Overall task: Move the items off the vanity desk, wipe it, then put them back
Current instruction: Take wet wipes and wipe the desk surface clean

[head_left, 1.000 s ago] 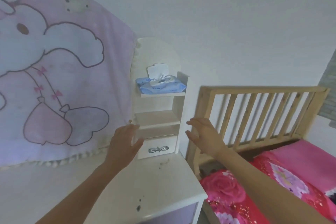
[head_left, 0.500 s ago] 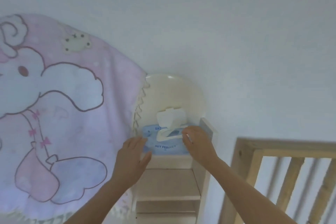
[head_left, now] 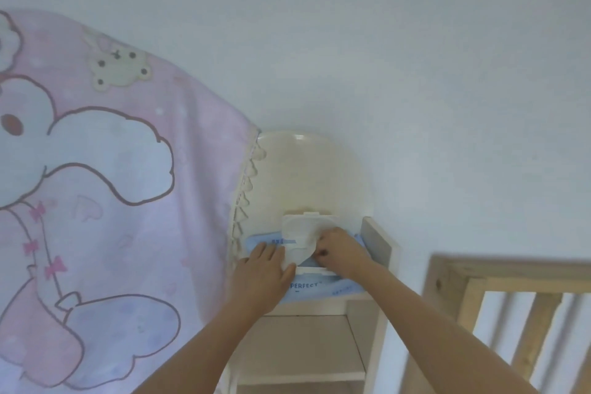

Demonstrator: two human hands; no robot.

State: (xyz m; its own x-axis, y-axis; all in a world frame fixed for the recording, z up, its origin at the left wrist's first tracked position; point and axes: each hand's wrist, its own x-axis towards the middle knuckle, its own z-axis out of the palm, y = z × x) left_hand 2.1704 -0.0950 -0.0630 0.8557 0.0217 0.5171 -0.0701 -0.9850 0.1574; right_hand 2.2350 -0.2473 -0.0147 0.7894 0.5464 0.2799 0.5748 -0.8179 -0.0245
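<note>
The wet wipe is partly drawn out of the blue wipes pack, which lies flat on the top shelf of the vanity's small shelf unit, hard against its right side panel. The pack's white flip lid stands open and leans back toward the arched back panel, which leaves the dispensing slot free. The right hand has its fingers curled and pinches the sheet at its right edge. The left hand lies on the pack's left end with fingers extended, gripping nothing. Judged purpose: it pins the light pack down so that one sheet comes away without lifting the whole pack. How many wipes remain inside cannot be told. A pink cartoon blanket hangs to the left, its fringe touching the back panel. A wooden bed rail stands to the right.
</note>
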